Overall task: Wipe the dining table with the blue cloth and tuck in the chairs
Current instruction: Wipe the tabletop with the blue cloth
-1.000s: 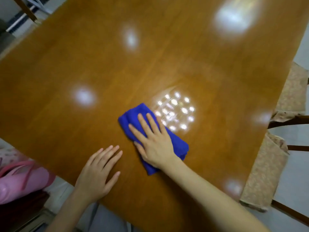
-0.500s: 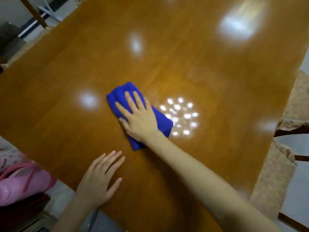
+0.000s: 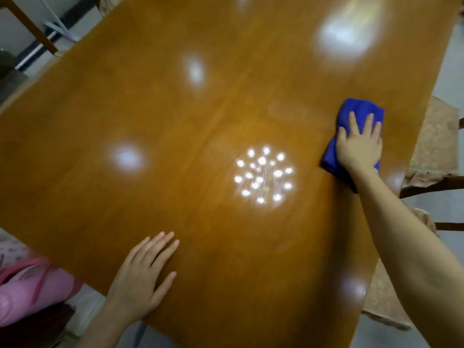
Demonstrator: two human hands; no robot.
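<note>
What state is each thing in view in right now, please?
cloth: bunched, on the table, under the right hand.
right hand: fingers spread, pressing the cloth.
left hand: flat on the table.
table: glossy, with light reflections.
chairs: seats showing past the table edge.

The head camera looks steeply down, close over the table (image 3: 175, 121), near edge at frame bottom.
</note>
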